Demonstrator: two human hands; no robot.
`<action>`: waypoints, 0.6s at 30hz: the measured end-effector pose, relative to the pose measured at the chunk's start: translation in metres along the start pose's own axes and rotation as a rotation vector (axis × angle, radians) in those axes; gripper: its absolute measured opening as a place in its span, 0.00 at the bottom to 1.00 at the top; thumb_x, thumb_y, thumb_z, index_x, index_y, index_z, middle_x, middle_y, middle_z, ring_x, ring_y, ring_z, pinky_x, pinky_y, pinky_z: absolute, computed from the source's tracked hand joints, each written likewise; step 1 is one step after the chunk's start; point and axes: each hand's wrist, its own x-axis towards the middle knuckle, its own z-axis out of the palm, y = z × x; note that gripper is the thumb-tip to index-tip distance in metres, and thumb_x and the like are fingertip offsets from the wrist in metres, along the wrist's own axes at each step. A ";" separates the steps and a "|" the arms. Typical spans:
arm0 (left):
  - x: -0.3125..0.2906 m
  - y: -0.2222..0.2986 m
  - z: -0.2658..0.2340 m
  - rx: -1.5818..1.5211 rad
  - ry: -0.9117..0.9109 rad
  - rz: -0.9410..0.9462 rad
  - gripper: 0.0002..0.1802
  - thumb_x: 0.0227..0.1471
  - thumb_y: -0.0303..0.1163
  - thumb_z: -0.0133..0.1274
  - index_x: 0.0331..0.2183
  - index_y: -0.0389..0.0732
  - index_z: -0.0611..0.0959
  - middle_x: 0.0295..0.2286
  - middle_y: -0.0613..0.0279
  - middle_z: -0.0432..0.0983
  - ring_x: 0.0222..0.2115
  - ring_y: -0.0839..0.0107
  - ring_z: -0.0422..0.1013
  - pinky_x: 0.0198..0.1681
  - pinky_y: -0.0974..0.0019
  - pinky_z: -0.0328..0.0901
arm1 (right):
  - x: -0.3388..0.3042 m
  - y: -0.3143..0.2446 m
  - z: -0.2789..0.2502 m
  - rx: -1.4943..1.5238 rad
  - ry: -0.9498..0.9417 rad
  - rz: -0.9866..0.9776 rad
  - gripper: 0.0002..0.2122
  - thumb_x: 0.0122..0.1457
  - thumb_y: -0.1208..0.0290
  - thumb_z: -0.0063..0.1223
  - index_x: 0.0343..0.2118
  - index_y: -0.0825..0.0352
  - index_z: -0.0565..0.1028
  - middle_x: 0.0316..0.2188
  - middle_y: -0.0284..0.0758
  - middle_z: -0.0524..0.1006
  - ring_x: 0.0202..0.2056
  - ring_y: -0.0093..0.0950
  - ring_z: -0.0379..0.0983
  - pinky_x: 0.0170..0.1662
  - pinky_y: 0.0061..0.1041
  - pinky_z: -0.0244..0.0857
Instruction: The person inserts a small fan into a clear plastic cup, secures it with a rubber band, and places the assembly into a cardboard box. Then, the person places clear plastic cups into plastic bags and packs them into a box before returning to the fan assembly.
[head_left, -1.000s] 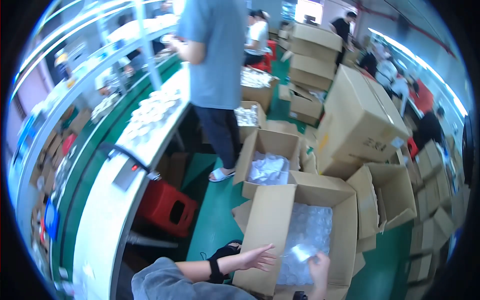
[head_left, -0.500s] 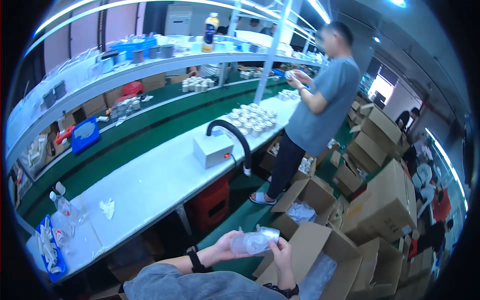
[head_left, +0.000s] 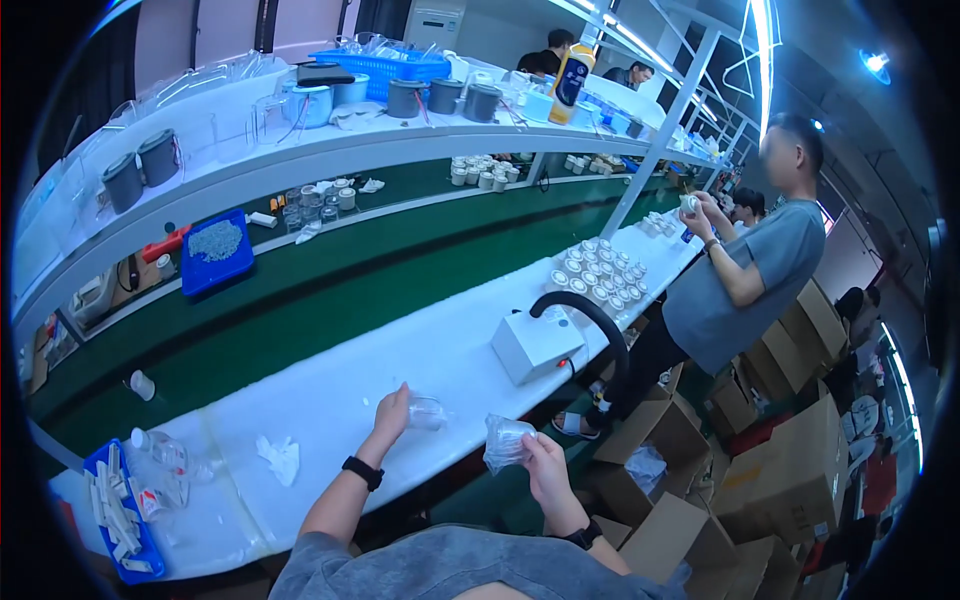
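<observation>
My left hand (head_left: 392, 413) is over the white tabletop (head_left: 345, 400), its fingers closed around one end of a clear plastic cup (head_left: 427, 413) lying on its side. Whether the cup touches the table cannot be made out. Past the table's front edge, my right hand (head_left: 546, 466) grips a second clear cup in a crinkled plastic bag (head_left: 507, 443). The two cups are apart. Beyond them stands a white box-shaped machine (head_left: 537, 345) with a red light and a black hose (head_left: 600, 325) that arches down over the table's edge.
Rows of white round parts (head_left: 600, 272) stand past the machine, near a person in a grey shirt (head_left: 745, 275). Crumpled tissue (head_left: 279, 458), a clear bottle (head_left: 160, 450) and a blue tray (head_left: 128, 515) are at left. Open cardboard boxes (head_left: 655, 440) crowd the right. A shelf (head_left: 330, 148) runs above.
My hands have separated. The left has carried a clear cup over the table, while the right keeps the bagged one by the edge. The view has turned toward the table.
</observation>
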 end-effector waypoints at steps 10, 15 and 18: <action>0.054 0.015 0.013 1.104 0.091 0.467 0.19 0.47 0.42 0.38 0.19 0.41 0.77 0.18 0.54 0.72 0.20 0.59 0.70 0.23 0.59 0.63 | 0.051 0.003 0.014 0.001 0.042 0.070 0.06 0.52 0.71 0.43 0.28 0.69 0.70 0.25 0.32 0.72 0.28 0.23 0.69 0.34 0.21 0.62; 0.048 0.022 0.018 1.183 0.243 0.573 0.12 0.43 0.38 0.45 0.18 0.42 0.77 0.19 0.58 0.71 0.20 0.62 0.68 0.22 0.60 0.63 | 0.082 0.004 0.015 0.000 -0.060 0.052 0.07 0.52 0.70 0.44 0.27 0.69 0.70 0.23 0.30 0.72 0.27 0.21 0.68 0.32 0.19 0.61; 0.041 0.026 0.026 1.187 0.306 0.661 0.12 0.43 0.37 0.44 0.18 0.41 0.76 0.20 0.58 0.70 0.21 0.61 0.67 0.22 0.60 0.62 | 0.095 -0.002 0.015 0.032 -0.110 0.049 0.08 0.52 0.68 0.44 0.24 0.68 0.71 0.21 0.29 0.71 0.25 0.18 0.66 0.30 0.17 0.59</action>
